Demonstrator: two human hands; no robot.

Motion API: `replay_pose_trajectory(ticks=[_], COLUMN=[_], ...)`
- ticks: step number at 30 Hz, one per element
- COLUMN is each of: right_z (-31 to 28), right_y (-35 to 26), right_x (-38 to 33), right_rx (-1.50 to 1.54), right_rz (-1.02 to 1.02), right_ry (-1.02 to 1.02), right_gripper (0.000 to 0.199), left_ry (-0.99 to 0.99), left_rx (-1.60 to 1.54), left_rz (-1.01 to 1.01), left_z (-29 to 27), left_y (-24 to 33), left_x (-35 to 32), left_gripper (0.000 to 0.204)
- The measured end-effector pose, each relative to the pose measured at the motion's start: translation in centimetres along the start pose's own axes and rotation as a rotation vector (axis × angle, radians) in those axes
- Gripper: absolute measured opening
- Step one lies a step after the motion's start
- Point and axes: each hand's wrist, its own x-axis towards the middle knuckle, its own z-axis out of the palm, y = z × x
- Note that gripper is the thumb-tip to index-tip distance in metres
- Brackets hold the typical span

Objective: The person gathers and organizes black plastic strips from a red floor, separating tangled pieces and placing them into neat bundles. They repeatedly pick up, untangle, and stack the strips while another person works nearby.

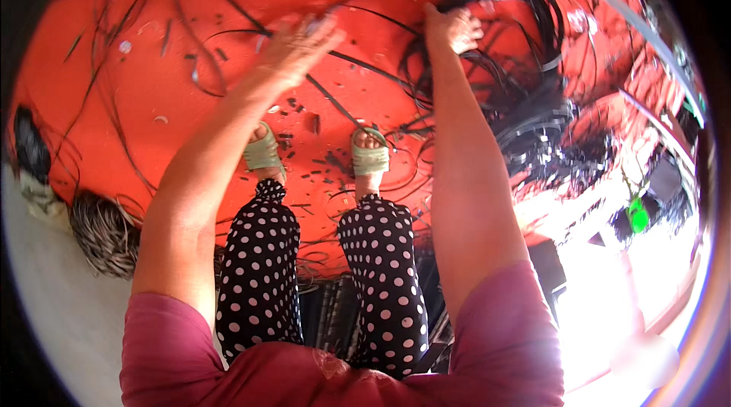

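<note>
Both my arms reach forward over a red floor point(183, 64). My left hand point(298, 43) is blurred and pinches thin dark strips point(358, 63) that run across the floor toward the right. My right hand point(455, 26) is closed on a looped bundle of black strips point(518, 3) from a big tangled black pile point(544, 125) at the right. My feet in pale green sandals point(370, 154) rest on the floor below my hands, with black polka-dot trousers point(381, 255) above them.
Short dark offcuts point(304, 171) and loose strips litter the red floor. A coil of grey-white strips point(106, 236) lies at the left edge beside a pale surface point(53, 308). A bright green object point(638, 217) sits at the right in glare.
</note>
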Motion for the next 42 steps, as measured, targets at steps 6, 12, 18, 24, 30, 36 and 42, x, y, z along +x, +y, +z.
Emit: replay_pose_trajectory(ticks=[6, 12, 18, 24, 30, 36, 42], right_z=[2.2, -5.2, -10.7, -3.6, 0.1, -18.3, -30.5], right_y=[3.6, 7.0, 12.7, 28.0, 34.5, 46.4, 46.1], right_x=[1.3, -6.9, -12.2, -5.3, -4.9, -11.2, -16.8], right_rx=[0.264, 0.411, 0.508, 0.451, 0.469, 1.491, 2.135], right_rz=[0.030, -0.169, -0.551, 0.334, 0.378, 0.740, 0.680], right_ry=[-0.198, -0.207, -0.396, 0.309, -0.173, -0.271, -0.465], right_gripper=[0.030, 0.031, 0.041, 0.074, 0.052, 0.016, 0.024], left_ry=[-0.006, -0.013, -0.178, -0.317, -0.452, -0.281, -0.340], left_rx=[-0.161, -0.967, -1.880, -2.134, -2.078, -2.223, -2.134], left_rz=[-0.295, -0.637, -0.446, -0.358, -0.425, -0.556, -0.533], left_z=[3.8, -4.4, -10.4, -8.2, -8.5, -16.0, -23.7], left_y=[-6.7, 2.9, 14.9, 19.8, 20.8, 20.5, 26.5], left_x=[-11.8, -12.2, 7.5, 8.3, 4.0, -1.2, -3.4], left_gripper=[0.064, 0.050, 0.039, 0.034, 0.033, 0.022, 0.023])
